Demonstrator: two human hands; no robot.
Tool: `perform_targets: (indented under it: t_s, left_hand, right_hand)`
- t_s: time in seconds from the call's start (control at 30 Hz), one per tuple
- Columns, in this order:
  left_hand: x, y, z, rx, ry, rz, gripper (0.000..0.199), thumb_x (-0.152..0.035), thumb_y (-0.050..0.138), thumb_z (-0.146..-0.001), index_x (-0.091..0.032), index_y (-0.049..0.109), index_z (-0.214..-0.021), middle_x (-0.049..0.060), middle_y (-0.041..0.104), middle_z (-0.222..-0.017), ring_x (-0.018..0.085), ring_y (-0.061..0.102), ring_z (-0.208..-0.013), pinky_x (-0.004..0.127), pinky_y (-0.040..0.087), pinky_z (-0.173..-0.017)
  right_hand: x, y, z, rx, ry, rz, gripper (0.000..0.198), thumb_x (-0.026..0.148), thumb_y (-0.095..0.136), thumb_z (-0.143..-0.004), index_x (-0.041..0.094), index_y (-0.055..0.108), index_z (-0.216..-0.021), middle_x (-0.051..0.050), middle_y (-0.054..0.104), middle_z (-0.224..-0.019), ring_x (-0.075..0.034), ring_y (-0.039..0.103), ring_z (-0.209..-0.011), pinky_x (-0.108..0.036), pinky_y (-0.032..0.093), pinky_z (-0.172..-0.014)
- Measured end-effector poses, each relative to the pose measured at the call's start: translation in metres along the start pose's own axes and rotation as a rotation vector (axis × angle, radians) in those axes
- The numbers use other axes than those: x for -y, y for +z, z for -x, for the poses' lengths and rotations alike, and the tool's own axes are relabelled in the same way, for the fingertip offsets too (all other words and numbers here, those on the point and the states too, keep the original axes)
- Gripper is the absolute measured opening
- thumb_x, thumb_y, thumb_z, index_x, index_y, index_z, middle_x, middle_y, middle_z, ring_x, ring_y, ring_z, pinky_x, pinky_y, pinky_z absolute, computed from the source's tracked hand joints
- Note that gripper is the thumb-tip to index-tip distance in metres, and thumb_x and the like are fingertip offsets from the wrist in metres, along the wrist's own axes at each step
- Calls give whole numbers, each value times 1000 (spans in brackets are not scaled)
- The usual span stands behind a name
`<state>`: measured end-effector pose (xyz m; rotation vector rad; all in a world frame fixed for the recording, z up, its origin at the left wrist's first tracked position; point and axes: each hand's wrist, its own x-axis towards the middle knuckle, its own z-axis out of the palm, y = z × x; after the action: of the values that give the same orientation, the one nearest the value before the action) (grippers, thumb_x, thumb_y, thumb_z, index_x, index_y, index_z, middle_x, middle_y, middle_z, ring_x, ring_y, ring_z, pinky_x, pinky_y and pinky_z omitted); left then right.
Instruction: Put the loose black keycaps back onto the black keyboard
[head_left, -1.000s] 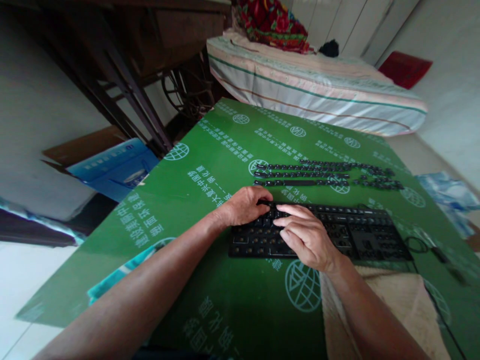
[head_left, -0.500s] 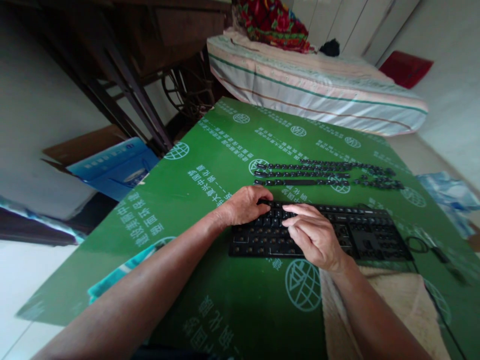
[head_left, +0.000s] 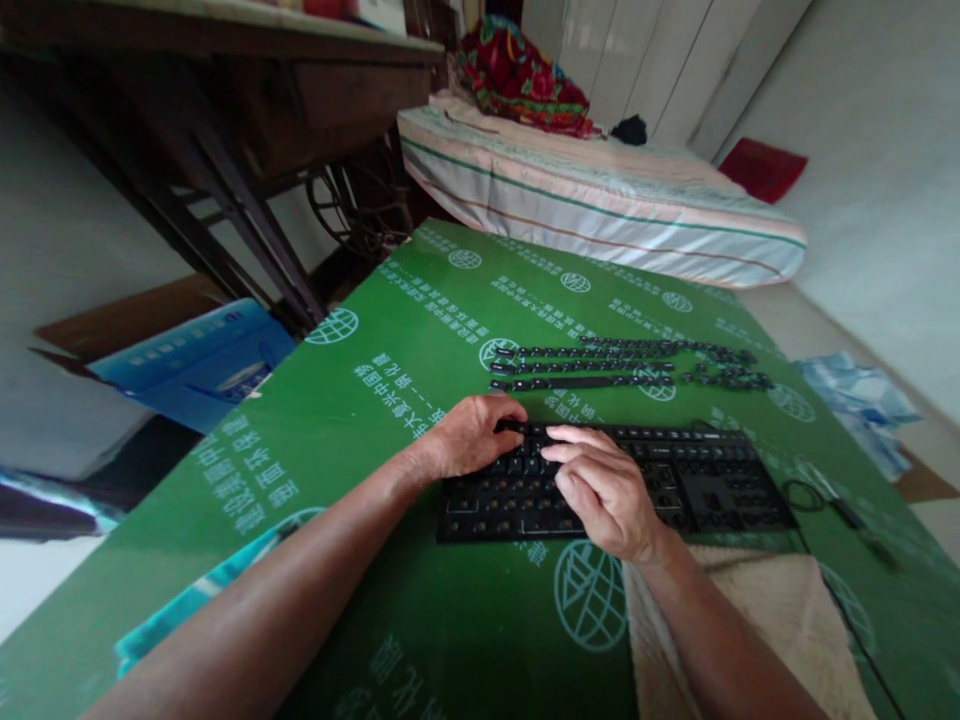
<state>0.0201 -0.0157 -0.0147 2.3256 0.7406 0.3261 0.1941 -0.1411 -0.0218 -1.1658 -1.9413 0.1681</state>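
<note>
A black keyboard [head_left: 510,511] lies on the green board, with many keycaps off its lower rows and right side. Keycaps sit on part of its upper left. My left hand [head_left: 476,435] is closed at the keyboard's upper left edge, thumb and forefinger bent round it. Over the upper middle keys rests my right hand [head_left: 600,485], its fingers stretched left with their tips at the keys. Whether a loose keycap is under either hand's fingertips is hidden. Behind the keyboard, loose black keycaps [head_left: 585,383] lie in rows, with a scattered group at the right.
A beige cloth [head_left: 757,610] lies in front of the keyboard, beside its cable. Right of it is a small brush-like tool [head_left: 874,545]. A turquoise packet [head_left: 195,600] is under my left forearm. A bed [head_left: 600,220] and a dark wooden table [head_left: 322,110] stand beyond.
The whole view has shifted, so the board and keyboard appear lower and further left. Both hands keep nearly the same places on the keyboard.
</note>
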Motion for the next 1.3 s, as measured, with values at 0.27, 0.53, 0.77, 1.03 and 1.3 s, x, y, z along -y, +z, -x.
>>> perform_targets:
  t_s: [0.27, 0.53, 0.77, 1.03, 1.3]
  left_hand:
    - [-4, 0, 2, 3, -59, -36, 29, -35, 59, -78, -18, 60, -101, 4, 64, -101, 17, 59, -89, 28, 46, -79]
    - [-11, 3, 3, 5, -97, -120, 33, -36, 59, -79, -16, 59, -105, 6, 62, -107, 20, 59, -98, 30, 46, -85]
    - [-10, 7, 5, -13, -51, -232, 29, -37, 55, -83, -19, 59, -106, 6, 63, -108, 21, 60, -100, 31, 47, -87]
    - [-7, 7, 8, 5, -23, -300, 32, -39, 50, -87, -17, 58, -108, 8, 63, -107, 24, 60, -100, 35, 48, -86]
    - [-6, 7, 9, -4, -22, -257, 25, -36, 51, -87, -18, 59, -104, 7, 64, -104, 23, 61, -97, 34, 48, -86]
  right_hand:
    - [-12, 0, 0, -175, 120, -1, 17, 14, 49, -86, 19, 65, -85, -7, 69, -80, -21, 65, -88, -38, 53, -82]
    - [-18, -9, -5, -281, 214, 35, 18, 17, 50, -87, 19, 67, -80, -7, 69, -81, -18, 65, -82, -32, 53, -77]
    - [-33, -34, -32, -181, 335, 177, 17, 29, 55, -85, 21, 66, -75, -2, 69, -74, -15, 63, -69, -27, 50, -66]
    - [-114, -60, -99, 222, 493, 617, 18, 28, 53, -82, 22, 69, -77, 0, 69, -68, -15, 61, -62, -24, 41, -57]
    - [-162, -47, -132, 470, 474, 721, 14, 17, 59, -78, 23, 72, -79, -3, 72, -81, -18, 64, -79, -25, 42, -65]
